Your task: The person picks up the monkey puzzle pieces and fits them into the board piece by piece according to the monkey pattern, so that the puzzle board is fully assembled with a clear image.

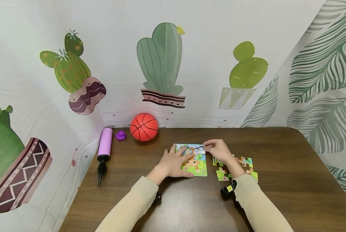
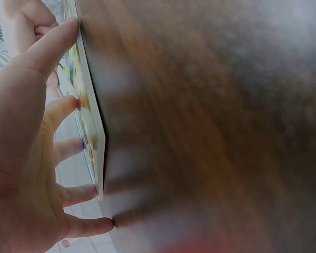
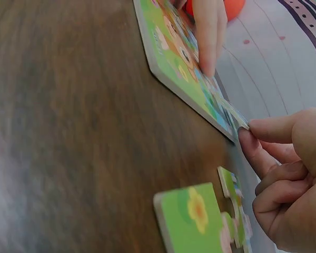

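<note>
A jigsaw puzzle board (image 1: 202,170) with a cartoon monkey on green and blue lies mid-table. My left hand (image 1: 172,163) rests on its left part, fingers spread; in the left wrist view the fingertips (image 2: 89,193) touch the board and the table beyond its edge. At the board's far right corner, my right hand (image 1: 220,151) pinches a thin puzzle piece (image 3: 238,118) between thumb and forefinger. That piece is slightly tilted over the corner in the right wrist view. Fingers hide parts of the picture. Loose puzzle pieces (image 1: 221,176) lie right of the board, partly under my right forearm.
An orange-red toy basketball (image 1: 144,127) stands at the back of the brown table (image 1: 289,180), with a purple rubber duck (image 1: 121,135) to its left. A pink hand pump (image 1: 105,143) lies near the left edge. Behind the table hangs a cactus-print cloth (image 1: 205,64).
</note>
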A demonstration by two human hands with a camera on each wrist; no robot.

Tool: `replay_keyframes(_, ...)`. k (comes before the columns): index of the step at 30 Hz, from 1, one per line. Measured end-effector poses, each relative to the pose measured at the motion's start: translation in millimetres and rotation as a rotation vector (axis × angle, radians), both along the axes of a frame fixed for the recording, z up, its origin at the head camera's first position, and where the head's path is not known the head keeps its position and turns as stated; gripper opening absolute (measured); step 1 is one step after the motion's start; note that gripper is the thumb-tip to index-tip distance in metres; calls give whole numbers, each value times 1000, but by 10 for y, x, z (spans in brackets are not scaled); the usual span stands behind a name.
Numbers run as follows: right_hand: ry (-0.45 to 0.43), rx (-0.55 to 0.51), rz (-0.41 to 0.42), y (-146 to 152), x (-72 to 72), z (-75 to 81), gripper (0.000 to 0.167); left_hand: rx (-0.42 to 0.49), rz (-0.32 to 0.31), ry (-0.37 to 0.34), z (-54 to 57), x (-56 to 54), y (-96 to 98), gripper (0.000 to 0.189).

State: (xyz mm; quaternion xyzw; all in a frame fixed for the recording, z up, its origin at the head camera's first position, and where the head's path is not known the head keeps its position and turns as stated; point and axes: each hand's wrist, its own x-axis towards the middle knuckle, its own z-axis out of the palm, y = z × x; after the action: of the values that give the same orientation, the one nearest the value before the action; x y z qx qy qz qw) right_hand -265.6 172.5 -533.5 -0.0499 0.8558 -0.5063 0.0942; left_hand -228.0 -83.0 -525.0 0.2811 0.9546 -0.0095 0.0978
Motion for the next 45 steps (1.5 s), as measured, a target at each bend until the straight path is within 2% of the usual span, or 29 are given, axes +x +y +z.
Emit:
replay_keyframes(8, -3, 7, 19, -93, -5, -5, 26, -1, 2, -7, 3, 3, 0, 96)
replay_keyframes(16, -15, 37, 0, -141, 3, 22, 27, 40, 12, -43, 42, 12, 25, 95)
replay_keyframes(22, -12, 81, -4, -147, 6, 27, 28, 25, 8, -31, 50, 4, 49, 96)
replay_keyframes(28, 27, 118, -19, -124, 9, 55, 25, 21, 11, -32, 59, -2, 67, 95)
replay_keyframes(36, 61, 131, -44, 76, 45, 118, 25, 42, -14, -45, 105, -1, 128, 96)
replay_keyframes(40, 62, 154, -54, 184, 79, 129, 28, 66, -32, -41, 86, -3, 167, 95)
replay_keyframes(45, 74, 163, -56, 342, 146, 117, 30, 69, -26, -32, 66, -6, 194, 96)
